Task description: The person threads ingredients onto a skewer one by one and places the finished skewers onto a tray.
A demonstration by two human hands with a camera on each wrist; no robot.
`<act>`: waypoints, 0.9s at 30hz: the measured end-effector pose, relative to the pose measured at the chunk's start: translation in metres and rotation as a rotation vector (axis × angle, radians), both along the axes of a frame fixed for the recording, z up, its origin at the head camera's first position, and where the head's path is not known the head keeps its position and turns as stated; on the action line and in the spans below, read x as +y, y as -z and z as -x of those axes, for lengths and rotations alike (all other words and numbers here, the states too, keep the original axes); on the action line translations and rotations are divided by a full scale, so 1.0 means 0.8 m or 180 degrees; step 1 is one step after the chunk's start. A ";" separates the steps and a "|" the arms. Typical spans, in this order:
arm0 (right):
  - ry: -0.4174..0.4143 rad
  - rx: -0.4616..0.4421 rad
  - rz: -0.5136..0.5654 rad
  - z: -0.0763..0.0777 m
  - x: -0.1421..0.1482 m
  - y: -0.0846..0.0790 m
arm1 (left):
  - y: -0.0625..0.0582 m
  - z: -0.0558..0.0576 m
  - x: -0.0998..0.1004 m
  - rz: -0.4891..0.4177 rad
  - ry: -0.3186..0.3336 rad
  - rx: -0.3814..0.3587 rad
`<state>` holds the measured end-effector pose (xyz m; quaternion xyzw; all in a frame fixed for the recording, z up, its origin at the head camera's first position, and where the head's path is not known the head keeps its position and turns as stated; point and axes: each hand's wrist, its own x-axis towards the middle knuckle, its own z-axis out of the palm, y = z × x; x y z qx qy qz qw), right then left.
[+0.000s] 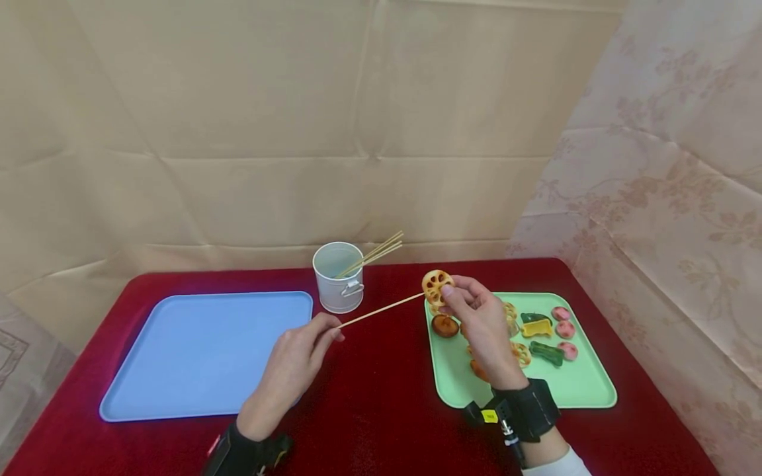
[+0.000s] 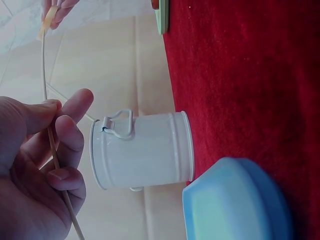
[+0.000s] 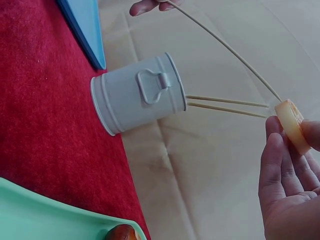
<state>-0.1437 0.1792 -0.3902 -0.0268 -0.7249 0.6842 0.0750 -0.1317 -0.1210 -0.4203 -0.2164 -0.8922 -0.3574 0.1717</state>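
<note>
My left hand (image 1: 297, 354) pinches a thin wooden skewer (image 1: 381, 309) between thumb and fingers, its length running up to the right. Between the thumb and fingers of my right hand (image 1: 485, 324) is a lotus root slice (image 1: 437, 287), golden with several holes, held above the green tray's far left corner. In the right wrist view the skewer's tip (image 3: 278, 98) meets the rim of the lotus root slice (image 3: 292, 126). Seen from the left wrist, the skewer (image 2: 52, 140) passes across the palm under the curled fingers.
A white metal bucket (image 1: 338, 284) holding several skewers (image 1: 381, 251) stands at the back middle. On the left lies a blue tray (image 1: 208, 350). The green tray (image 1: 580, 393) on the right carries mushrooms (image 1: 444, 325), green pepper pieces (image 1: 546, 353), pink round slices (image 1: 565, 329) and more lotus slices.
</note>
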 end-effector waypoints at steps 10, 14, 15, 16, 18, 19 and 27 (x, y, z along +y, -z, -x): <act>-0.0073 0.0050 0.0013 0.000 -0.004 0.008 | 0.002 0.000 0.002 -0.0013 -0.0030 -0.0017; -0.0084 -0.0004 -0.0037 -0.001 -0.008 0.010 | 0.004 -0.001 0.003 -0.0114 -0.0053 0.0015; -0.0087 -0.0023 -0.0045 -0.001 -0.008 0.010 | 0.005 -0.001 0.003 -0.0147 -0.0060 0.0037; -0.0089 -0.0038 -0.0058 -0.001 -0.008 0.011 | 0.006 -0.001 0.004 -0.0180 -0.0070 0.0064; -0.0102 -0.0083 -0.0085 -0.001 -0.009 0.011 | 0.008 -0.001 0.004 -0.0242 -0.0077 0.0125; -0.0115 -0.0098 -0.0103 -0.002 -0.009 0.011 | 0.009 -0.001 0.004 -0.0273 -0.0078 0.0156; -0.0171 -0.0138 -0.0101 -0.002 -0.011 0.012 | 0.013 0.000 0.006 -0.0335 -0.0013 0.0314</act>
